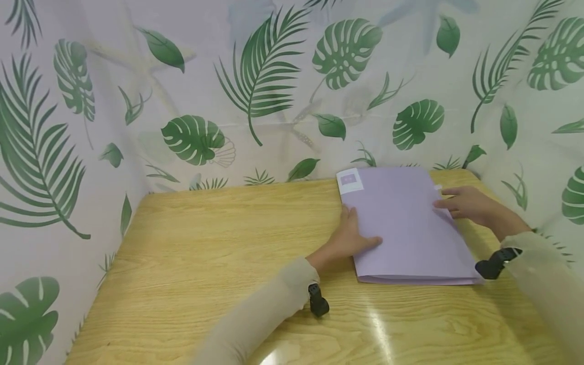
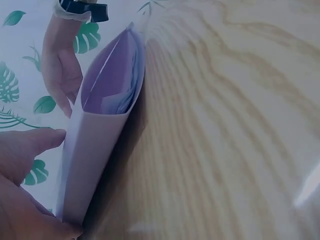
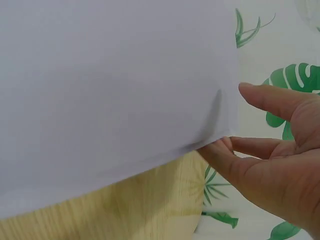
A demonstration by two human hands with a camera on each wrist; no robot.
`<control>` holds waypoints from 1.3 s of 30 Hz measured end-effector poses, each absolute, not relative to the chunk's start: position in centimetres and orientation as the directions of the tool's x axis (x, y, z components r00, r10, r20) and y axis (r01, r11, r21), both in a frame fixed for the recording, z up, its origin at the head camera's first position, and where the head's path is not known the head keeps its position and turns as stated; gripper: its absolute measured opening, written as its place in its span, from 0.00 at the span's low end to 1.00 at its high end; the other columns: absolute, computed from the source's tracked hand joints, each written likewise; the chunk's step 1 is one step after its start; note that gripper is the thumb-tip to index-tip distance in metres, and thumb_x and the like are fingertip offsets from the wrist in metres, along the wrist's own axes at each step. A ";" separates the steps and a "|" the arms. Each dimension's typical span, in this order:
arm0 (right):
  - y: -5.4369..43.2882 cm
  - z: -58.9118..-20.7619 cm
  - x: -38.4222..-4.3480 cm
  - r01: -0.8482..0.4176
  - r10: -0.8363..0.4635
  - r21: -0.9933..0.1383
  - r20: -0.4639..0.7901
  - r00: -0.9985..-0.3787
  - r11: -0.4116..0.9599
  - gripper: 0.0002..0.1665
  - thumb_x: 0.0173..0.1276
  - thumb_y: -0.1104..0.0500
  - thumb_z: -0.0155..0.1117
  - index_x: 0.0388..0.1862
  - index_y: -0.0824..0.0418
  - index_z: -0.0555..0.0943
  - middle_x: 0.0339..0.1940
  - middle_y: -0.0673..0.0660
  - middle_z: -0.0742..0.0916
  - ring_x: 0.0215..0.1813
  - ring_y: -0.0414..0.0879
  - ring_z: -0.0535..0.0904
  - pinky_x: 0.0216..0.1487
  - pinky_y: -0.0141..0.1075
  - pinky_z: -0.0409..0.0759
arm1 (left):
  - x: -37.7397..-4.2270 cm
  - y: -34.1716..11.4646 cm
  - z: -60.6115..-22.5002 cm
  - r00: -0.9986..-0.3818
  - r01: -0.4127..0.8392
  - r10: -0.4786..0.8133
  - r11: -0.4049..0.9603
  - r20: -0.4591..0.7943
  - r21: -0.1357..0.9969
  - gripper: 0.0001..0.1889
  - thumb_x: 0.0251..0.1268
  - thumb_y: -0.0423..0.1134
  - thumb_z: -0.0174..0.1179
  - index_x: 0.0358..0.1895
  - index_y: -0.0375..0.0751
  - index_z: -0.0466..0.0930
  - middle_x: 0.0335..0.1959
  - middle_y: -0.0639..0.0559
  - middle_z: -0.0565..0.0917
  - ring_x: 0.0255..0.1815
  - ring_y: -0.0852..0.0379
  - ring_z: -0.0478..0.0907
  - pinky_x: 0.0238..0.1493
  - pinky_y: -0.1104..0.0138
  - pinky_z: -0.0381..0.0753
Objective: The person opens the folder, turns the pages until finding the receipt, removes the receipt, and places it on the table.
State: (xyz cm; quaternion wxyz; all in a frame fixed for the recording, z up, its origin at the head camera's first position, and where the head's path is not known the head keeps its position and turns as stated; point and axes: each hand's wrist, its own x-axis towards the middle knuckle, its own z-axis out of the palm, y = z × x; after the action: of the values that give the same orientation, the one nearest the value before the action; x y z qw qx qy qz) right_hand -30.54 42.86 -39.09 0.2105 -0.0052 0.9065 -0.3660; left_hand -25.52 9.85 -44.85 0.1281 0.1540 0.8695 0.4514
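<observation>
A pale purple document folder (image 1: pixel 401 223) lies on the wooden table, with a white label (image 1: pixel 350 181) at its upper left corner. My left hand (image 1: pixel 349 239) holds its left edge, thumb over the cover and fingers along the side. In the left wrist view, that hand's thumb and fingers lie at the folder's spine (image 2: pixel 92 155), and the end gapes with papers (image 2: pixel 120 100) inside. My right hand (image 1: pixel 472 205) is at the far right edge; in the right wrist view its fingertips touch the cover's corner, partly hidden behind it, and one digit stands apart.
The wood-grain table (image 1: pixel 228 243) extends left and in front of the folder. A leaf-patterned white cloth (image 1: pixel 274 101) rises behind the table and at both sides. Each wrist wears a small black camera, as on the left wrist camera (image 1: pixel 318 300).
</observation>
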 end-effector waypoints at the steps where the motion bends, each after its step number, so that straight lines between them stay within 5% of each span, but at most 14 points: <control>1: 42.5 -38.9 -30.5 0.137 -0.169 -0.675 -0.368 -0.914 0.725 0.47 0.81 0.53 0.55 0.78 0.82 0.44 0.77 0.85 0.52 0.76 0.79 0.57 0.73 0.62 0.67 | -25.6 9.5 -44.8 -0.923 0.142 0.375 0.531 -0.081 0.835 0.56 0.63 0.51 0.71 0.82 0.33 0.42 0.85 0.38 0.35 0.85 0.46 0.47 0.82 0.63 0.56; 5: 41.0 -38.4 -30.1 0.096 -0.191 -0.700 -0.320 -0.928 0.707 0.42 0.82 0.55 0.53 0.78 0.81 0.49 0.77 0.83 0.58 0.77 0.75 0.60 0.68 0.44 0.78 | -25.7 7.9 -44.5 -0.929 0.124 0.363 0.495 -0.076 0.860 0.55 0.62 0.49 0.72 0.82 0.32 0.45 0.85 0.37 0.37 0.84 0.45 0.50 0.82 0.60 0.56; 8: 39.8 -38.2 -29.9 0.067 -0.218 -0.708 -0.304 -0.928 0.703 0.41 0.81 0.56 0.53 0.78 0.81 0.51 0.76 0.83 0.60 0.75 0.72 0.62 0.62 0.35 0.78 | -25.5 6.5 -44.2 -0.927 0.112 0.366 0.479 -0.082 0.871 0.54 0.63 0.47 0.72 0.82 0.32 0.45 0.85 0.37 0.37 0.85 0.45 0.49 0.82 0.58 0.55; 13: 37.4 -38.1 -30.0 0.053 -0.265 -0.749 -0.298 -0.917 0.660 0.41 0.79 0.59 0.56 0.78 0.80 0.52 0.76 0.82 0.60 0.76 0.73 0.60 0.74 0.59 0.68 | -25.1 3.9 -43.9 -0.926 0.112 0.370 0.463 -0.078 0.879 0.54 0.63 0.45 0.72 0.82 0.31 0.44 0.85 0.38 0.36 0.85 0.44 0.46 0.83 0.56 0.53; 17: 35.4 -38.4 -30.5 0.046 -0.292 -0.773 -0.293 -0.910 0.633 0.40 0.79 0.59 0.57 0.78 0.78 0.54 0.77 0.81 0.60 0.78 0.73 0.58 0.76 0.65 0.61 | -24.9 1.7 -43.6 -0.927 0.116 0.368 0.464 -0.072 0.878 0.54 0.63 0.45 0.72 0.81 0.29 0.43 0.85 0.36 0.38 0.85 0.42 0.47 0.83 0.55 0.53; 27: 31.0 -40.1 -30.9 -0.014 -0.370 -0.822 -0.241 -0.897 0.570 0.40 0.78 0.60 0.58 0.79 0.76 0.55 0.75 0.77 0.67 0.75 0.65 0.66 0.71 0.50 0.74 | -24.7 -4.0 -43.1 -0.923 0.104 0.369 0.517 -0.112 0.850 0.55 0.63 0.46 0.72 0.81 0.27 0.44 0.84 0.32 0.37 0.85 0.38 0.45 0.83 0.52 0.52; 39: 27.1 -41.6 -31.1 -0.103 -0.438 -0.862 -0.146 -0.887 0.496 0.42 0.77 0.61 0.60 0.80 0.75 0.53 0.76 0.77 0.67 0.77 0.69 0.65 0.65 0.35 0.78 | -24.1 -8.9 -42.7 -0.910 0.096 0.377 0.601 -0.175 0.793 0.63 0.55 0.47 0.78 0.80 0.25 0.39 0.83 0.30 0.32 0.85 0.38 0.37 0.84 0.51 0.45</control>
State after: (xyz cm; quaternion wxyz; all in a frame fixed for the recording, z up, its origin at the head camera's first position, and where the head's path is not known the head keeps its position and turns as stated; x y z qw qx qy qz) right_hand -31.09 27.14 -41.57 0.1758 -0.1598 0.8468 -0.4759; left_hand -24.11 -8.90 -42.66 0.1647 0.1344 0.8795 0.4258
